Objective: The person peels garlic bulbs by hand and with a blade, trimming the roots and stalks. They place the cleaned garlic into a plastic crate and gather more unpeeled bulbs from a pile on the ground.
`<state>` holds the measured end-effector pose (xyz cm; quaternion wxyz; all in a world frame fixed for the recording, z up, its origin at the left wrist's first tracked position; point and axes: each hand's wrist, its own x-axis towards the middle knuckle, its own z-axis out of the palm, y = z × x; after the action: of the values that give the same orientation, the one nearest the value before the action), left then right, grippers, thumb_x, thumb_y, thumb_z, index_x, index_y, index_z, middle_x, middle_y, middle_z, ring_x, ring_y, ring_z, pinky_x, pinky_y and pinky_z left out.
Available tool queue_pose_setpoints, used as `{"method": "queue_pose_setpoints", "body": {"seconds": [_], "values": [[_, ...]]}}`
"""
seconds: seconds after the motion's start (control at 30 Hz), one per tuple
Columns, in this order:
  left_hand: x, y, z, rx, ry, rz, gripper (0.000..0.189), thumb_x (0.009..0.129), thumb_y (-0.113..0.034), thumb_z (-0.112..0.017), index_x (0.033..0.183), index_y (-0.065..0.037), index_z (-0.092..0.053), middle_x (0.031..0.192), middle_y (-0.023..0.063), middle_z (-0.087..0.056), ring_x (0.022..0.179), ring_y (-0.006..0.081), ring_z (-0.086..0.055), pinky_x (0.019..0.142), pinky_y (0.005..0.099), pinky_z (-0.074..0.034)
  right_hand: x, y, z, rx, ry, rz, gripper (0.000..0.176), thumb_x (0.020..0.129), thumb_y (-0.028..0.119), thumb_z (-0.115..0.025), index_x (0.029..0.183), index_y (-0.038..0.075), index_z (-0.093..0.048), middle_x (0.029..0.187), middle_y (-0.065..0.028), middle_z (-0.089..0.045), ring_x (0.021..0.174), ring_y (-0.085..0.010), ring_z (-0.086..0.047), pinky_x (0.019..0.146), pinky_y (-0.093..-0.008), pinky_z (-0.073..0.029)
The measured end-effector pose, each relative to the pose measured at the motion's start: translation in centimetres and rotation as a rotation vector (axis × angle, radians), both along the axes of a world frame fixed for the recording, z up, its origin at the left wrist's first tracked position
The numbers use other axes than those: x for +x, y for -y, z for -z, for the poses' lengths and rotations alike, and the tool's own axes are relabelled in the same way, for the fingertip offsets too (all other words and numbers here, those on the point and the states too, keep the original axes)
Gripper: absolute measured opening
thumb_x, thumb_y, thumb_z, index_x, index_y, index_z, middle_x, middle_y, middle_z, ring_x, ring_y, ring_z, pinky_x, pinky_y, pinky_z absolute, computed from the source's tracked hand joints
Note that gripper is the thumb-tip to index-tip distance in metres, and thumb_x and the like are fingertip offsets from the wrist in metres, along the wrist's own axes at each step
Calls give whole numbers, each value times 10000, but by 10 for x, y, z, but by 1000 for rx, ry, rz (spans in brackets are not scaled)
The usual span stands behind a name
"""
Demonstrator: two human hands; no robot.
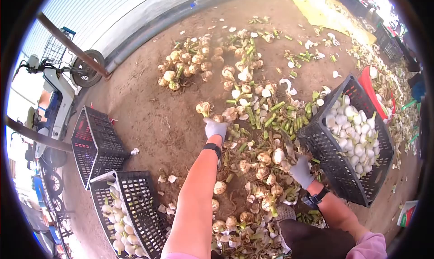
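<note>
My left hand [215,129], in a pale grey glove, reaches forward over the dirt floor. Its fingers close at the stem of a garlic bulb [203,107], and another bulb lies against the fingertips. My right hand [301,172], also gloved, is low on the right, beside the black crate of peeled white garlic [356,134]. Its fingers are curled; a narrow greyish-brown shape sticks out ahead of them, too blurred to name. Unpeeled garlic bulbs [263,172] lie in a heap just left of it. Cut green stems [271,120] are strewn between the two hands.
A pile of unpeeled garlic [187,62] lies farther off. On the left stand a black crate [108,143] and another crate [144,209] with white garlic in it. A scooter [58,94] and a slanting pole [72,46] are beyond. Yellow sheeting [323,10] lies at the back.
</note>
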<state>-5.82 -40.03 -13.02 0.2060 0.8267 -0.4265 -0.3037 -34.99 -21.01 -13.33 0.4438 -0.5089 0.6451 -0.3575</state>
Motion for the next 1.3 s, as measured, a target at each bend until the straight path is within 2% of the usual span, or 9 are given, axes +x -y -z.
{"method": "queue_pose_setpoints", "body": {"seconds": [0.3, 0.4, 0.5, 0.8, 0.9, 0.97, 1.07, 1.23, 1.3], "values": [[15, -100, -45, -294, -999, 238, 735, 716, 157, -583, 1396, -33, -378, 1102, 95, -623, 849, 190, -646, 660, 288, -532, 22, 17, -19, -88, -72, -182, 332, 803, 165, -741, 1074, -13, -669, 866, -138, -711, 734, -219, -667, 678, -328, -520], [26, -105, 41, -59, -1164, 224, 734, 705, 110, -683, 1357, -16, -372, 1171, 105, -598, 1045, 167, -600, 890, 280, -508, 47, 23, -64, -279, -142, -286, 209, 761, 213, -745, 860, 60, -644, 796, -96, -695, 600, -243, -659, 595, -350, -530], [-10, -155, -82, -260, -1205, 463, 654, 762, -4, -742, 1330, -15, -417, 1137, 83, -621, 1015, 142, -601, 875, 274, -511, 72, 14, -115, -600, -695, -484, 211, 704, 219, -755, 809, 100, -616, 756, -85, -653, 609, -251, -651, 566, -358, -513], [-24, -172, -104, -153, -1516, 366, 396, 846, -161, -713, 1197, -48, -568, 1045, 62, -671, 955, 158, -645, 874, 303, -518, 81, -2, -114, -705, -692, -323, 264, 628, 198, -753, 808, 117, -578, 809, -75, -620, 652, -257, -637, 562, -365, -477], [-28, -182, -130, -174, -1367, 541, 581, 724, -245, -819, 1198, -32, -560, 1114, 88, -641, 1037, 202, -622, 928, 318, -499, 73, 10, -100, -458, -630, -338, 297, 676, 239, -777, 871, 85, -614, 845, -112, -664, 673, -246, -652, 594, -369, -489], [-21, -191, -150, -464, -737, 1224, 744, 641, -189, -880, 1268, -20, -516, 1218, 104, -600, 1108, 194, -589, 956, 311, -490, 39, 42, -73, 136, -568, -410, 363, 719, 280, -789, 962, 47, -652, 872, -141, -689, 703, -252, -665, 634, -376, -506], [-39, -199, -161, -513, -832, 797, 851, 492, -282, -926, 1201, -19, -537, 1156, 100, -558, 1058, 216, -579, 945, 365, -466, 17, 23, -33, 24, -251, -274, 475, 766, 274, -787, 1116, -13, -642, 803, -168, -687, 690, -256, -652, 654, -374, -513], [-24, -192, -169, -655, 305, 856, 780, 537, -147, -858, 1220, -13, -507, 1142, 107, -523, 1038, 198, -557, 911, 336, -478, 20, 1, -44, 12, -173, -249, 316, 797, 36, -679, 1101, -35, -629, 772, -86, -638, 753, -95, -552, 650, -284, -455], [-21, -194, -150, -686, -111, 675, 707, 575, -62, -820, 1209, -20, -510, 1135, 94, -544, 1016, 181, -577, 882, 311, -492, 23, 0, -59, 9, -114, -234, 287, 795, 60, -698, 1061, -30, -638, 707, -81, -591, 709, -88, -515, 626, -278, -442]]}}
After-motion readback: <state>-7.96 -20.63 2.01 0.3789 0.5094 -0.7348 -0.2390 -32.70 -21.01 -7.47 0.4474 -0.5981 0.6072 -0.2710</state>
